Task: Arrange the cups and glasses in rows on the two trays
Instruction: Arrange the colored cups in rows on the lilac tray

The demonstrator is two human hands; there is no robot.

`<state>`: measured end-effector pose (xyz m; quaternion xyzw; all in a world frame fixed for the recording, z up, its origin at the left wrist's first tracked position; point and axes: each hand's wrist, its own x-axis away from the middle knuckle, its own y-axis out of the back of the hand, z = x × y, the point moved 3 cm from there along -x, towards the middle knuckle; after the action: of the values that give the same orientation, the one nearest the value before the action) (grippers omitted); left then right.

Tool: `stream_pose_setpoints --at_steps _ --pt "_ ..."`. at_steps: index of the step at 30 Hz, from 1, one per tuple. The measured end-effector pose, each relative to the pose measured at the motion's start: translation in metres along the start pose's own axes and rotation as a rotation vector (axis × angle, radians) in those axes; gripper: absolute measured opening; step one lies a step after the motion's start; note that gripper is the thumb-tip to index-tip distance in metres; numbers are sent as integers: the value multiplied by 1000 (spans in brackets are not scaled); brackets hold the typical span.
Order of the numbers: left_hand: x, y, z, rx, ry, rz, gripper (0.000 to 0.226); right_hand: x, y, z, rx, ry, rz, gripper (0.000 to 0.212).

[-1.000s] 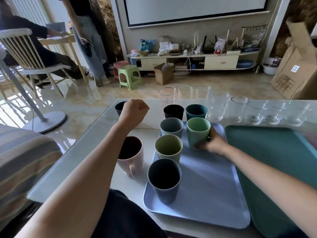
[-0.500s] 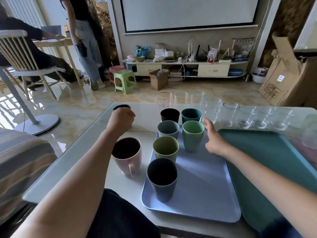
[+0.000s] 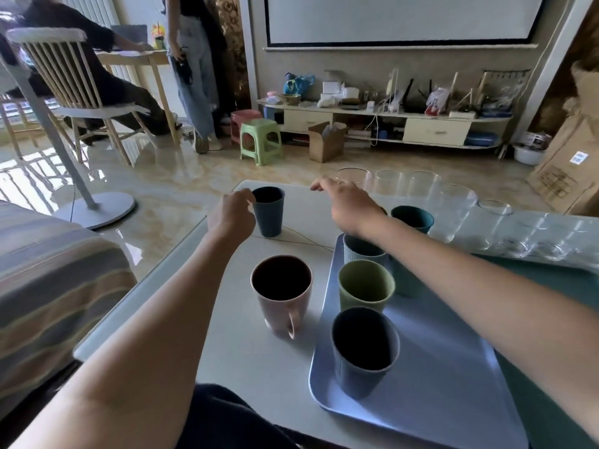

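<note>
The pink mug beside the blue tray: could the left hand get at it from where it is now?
Probably yes. The pink mug stands alone on the table, nothing around it, though the left hand is busy gripping the dark blue cup.

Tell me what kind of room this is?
Likely a home living room: a projector screen on the wall above a low media console, a sofa beside the table, and plastic stools on the tiled floor.

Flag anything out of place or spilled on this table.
Nothing is spilled or tipped. Two cups stand off the trays: the pink mug with a handle beside the lavender tray, and the dark teal cup beside the left hand.
</note>
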<state>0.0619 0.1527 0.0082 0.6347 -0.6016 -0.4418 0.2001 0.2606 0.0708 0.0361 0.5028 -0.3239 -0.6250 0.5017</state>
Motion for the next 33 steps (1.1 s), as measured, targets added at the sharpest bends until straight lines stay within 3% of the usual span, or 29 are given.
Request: stream_pose_setpoints --at_steps 5,11,14,16,23,30,33 --pt "-42 -36 2 -143 -107 120 44 -62 -47 50 247 77 227 65" --pt "-51 -69 24 -268 16 249 39 -102 -101 45 289 27 377 45" --pt "-54 -67 33 -200 0 168 21 -108 -108 44 224 62 296 21" --pt "-55 -60 34 -130 -12 113 18 -107 -102 47 209 84 231 15" --pt "-30 -4 -5 -102 -175 -39 29 -77 -36 57 102 163 -35 25" --pt "36 48 -77 -13 -380 -133 32 13 48 45 32 238 -281 33" --pt "70 52 -112 151 -443 -130 42 56 81 29 46 228 -358 32"
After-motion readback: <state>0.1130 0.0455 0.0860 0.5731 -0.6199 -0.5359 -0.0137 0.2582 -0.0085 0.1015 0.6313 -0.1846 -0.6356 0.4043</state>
